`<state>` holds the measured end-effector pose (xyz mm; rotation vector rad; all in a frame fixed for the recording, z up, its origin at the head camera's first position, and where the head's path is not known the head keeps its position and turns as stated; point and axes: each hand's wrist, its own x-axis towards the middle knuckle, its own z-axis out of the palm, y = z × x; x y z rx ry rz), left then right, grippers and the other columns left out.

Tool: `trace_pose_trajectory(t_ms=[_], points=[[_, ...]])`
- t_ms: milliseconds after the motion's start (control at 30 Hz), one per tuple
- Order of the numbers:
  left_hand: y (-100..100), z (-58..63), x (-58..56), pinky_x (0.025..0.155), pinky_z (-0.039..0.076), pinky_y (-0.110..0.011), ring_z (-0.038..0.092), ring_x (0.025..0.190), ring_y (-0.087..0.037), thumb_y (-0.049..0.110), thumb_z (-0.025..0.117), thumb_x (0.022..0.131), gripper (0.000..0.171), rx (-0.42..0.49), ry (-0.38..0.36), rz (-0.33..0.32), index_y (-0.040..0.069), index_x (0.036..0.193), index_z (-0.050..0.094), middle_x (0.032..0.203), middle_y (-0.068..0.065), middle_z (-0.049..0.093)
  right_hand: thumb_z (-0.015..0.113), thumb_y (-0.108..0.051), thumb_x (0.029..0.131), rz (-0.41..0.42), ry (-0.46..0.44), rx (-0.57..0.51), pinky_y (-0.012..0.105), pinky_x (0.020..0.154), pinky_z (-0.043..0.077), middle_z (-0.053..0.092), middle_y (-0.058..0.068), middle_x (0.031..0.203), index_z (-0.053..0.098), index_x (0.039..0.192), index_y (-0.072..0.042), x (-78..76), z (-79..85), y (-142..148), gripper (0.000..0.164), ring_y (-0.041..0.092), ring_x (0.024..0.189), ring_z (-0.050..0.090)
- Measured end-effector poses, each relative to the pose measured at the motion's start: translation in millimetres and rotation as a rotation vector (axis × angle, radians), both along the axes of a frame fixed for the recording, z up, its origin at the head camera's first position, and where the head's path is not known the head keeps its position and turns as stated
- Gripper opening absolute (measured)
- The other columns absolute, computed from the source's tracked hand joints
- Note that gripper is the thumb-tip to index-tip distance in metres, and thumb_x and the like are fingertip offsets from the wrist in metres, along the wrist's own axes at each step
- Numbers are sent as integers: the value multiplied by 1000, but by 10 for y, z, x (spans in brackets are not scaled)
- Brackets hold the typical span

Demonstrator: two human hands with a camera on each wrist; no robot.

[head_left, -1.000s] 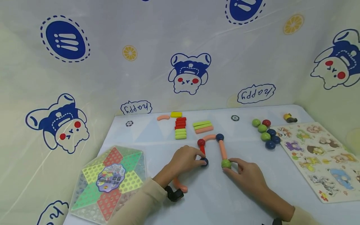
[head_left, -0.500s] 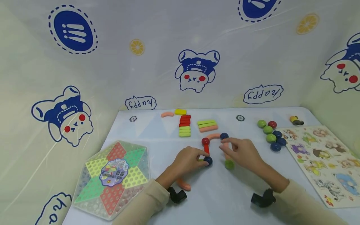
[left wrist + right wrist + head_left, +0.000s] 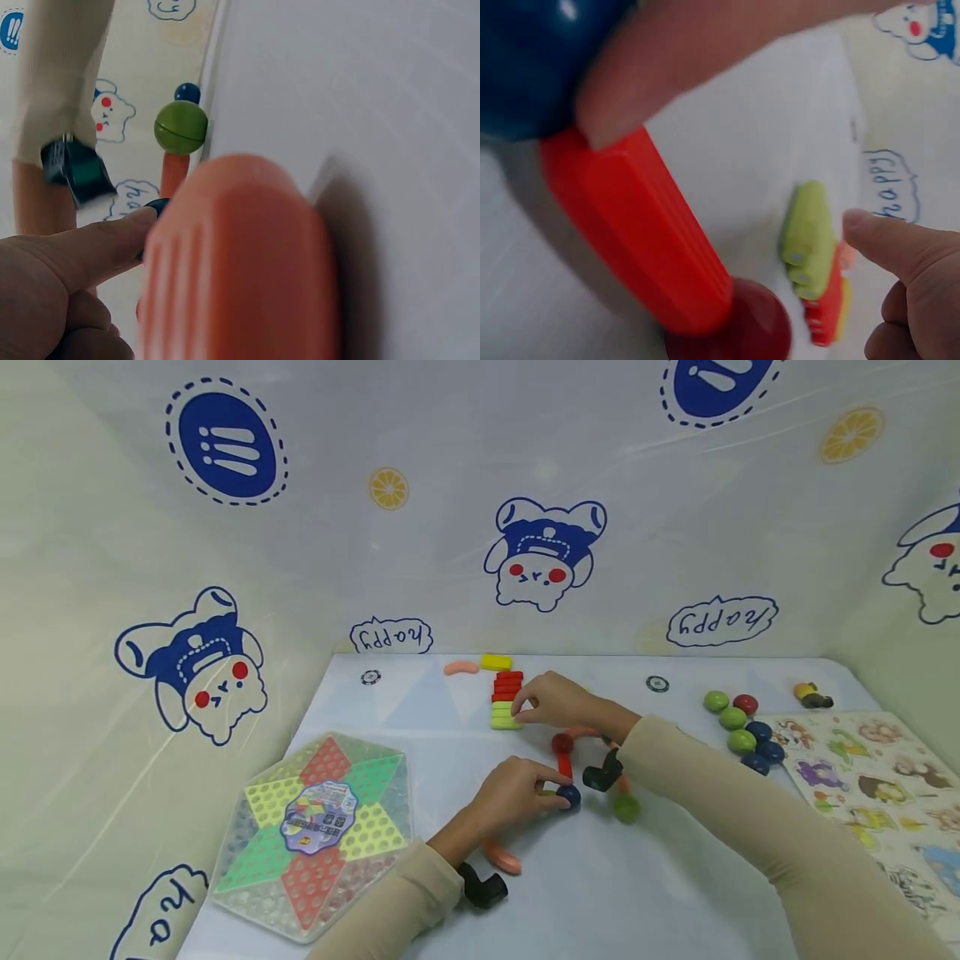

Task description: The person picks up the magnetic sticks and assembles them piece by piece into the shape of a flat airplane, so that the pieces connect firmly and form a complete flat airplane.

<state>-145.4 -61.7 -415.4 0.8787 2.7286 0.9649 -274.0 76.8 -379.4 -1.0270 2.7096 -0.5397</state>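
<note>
My left hand [image 3: 513,789] pinches a dark blue ball [image 3: 570,798] joined to a red rod [image 3: 566,767]. A bit of yellow-green rod shows between its fingers. The red rod runs up to a red ball [image 3: 562,743], followed by a curved orange rod [image 3: 581,732]. Under my right sleeve, the far blue ball and most of a straight orange rod are hidden; a green ball [image 3: 626,808] ends that side. Reaching across, my right hand [image 3: 558,698] has its fingertips beside short yellow-green rods [image 3: 505,717]; in the right wrist view its index finger [image 3: 881,238] points at them without gripping.
Red rods [image 3: 507,685] and a yellow block [image 3: 496,662] lie behind the green ones. One curved orange rod [image 3: 501,857] is by my left wrist. A hexagonal game board [image 3: 318,835] lies left; loose balls [image 3: 742,742] and an animal sticker board [image 3: 885,785] lie right.
My right hand has let go of the green ball and crossed leftward over the joined pieces to the short yellow-green rods. The left hand keeps its pinch on the blue ball.
</note>
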Motion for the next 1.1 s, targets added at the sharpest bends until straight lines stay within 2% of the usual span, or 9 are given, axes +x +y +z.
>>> trace_pose_trajectory(t_ms=[167, 400, 533, 633, 800, 967, 1100], points=[[20, 0, 19, 49, 32, -19, 44, 50, -3, 33, 76, 78, 27, 4, 6, -17, 26, 104, 73, 52, 13, 47, 71, -30, 83, -45, -23, 88, 25, 56, 40, 55, -3, 70, 73, 93, -26, -56, -83, -108, 11, 15, 69, 49], [18, 20, 28, 49, 34, -20, 45, 51, -4, 32, 76, 79, 28, 16, -20, -10, 25, 105, 73, 53, 13, 49, 73, -37, 80, -112, -46, 151, 26, 58, 41, 55, -1, 69, 73, 96, -27, -57, -146, -104, 19, 16, 72, 50], [11, 21, 31, 50, 34, -20, 44, 51, -4, 31, 76, 78, 27, 13, -25, 7, 26, 105, 73, 53, 12, 48, 74, -39, 79, -108, -37, 141, 25, 53, 40, 53, -1, 65, 73, 95, -27, -40, -155, -44, 20, 15, 68, 50], [8, 19, 36, 50, 34, -21, 45, 52, -5, 32, 76, 78, 28, 1, -31, 18, 27, 105, 73, 53, 11, 48, 73, -37, 80, -115, -21, 91, 26, 53, 40, 53, -2, 62, 73, 92, -26, 25, -97, 53, 16, 16, 64, 50], [5, 17, 31, 49, 34, -21, 46, 52, -5, 35, 75, 78, 28, -13, -41, 35, 29, 105, 73, 53, 10, 48, 73, -36, 80, -204, 10, -60, 28, 52, 39, 51, -3, 57, 73, 92, -26, 289, 17, 371, 16, 18, 61, 48], [21, 5, 26, 47, 34, -22, 46, 51, -6, 36, 75, 78, 29, -18, -49, 39, 30, 106, 72, 53, 11, 50, 75, -37, 78, -318, -40, -141, 25, 42, 32, 42, -1, 53, 72, 95, -28, 771, -2, 787, 20, 18, 49, 44], [27, -2, 29, 46, 33, -23, 46, 51, -7, 37, 75, 78, 30, -26, -55, 51, 31, 107, 72, 54, 10, 49, 75, -40, 77, -362, -79, -169, 23, 42, 31, 41, -4, 52, 71, 91, -29, 1149, -59, 1012, 18, 14, 47, 42]])
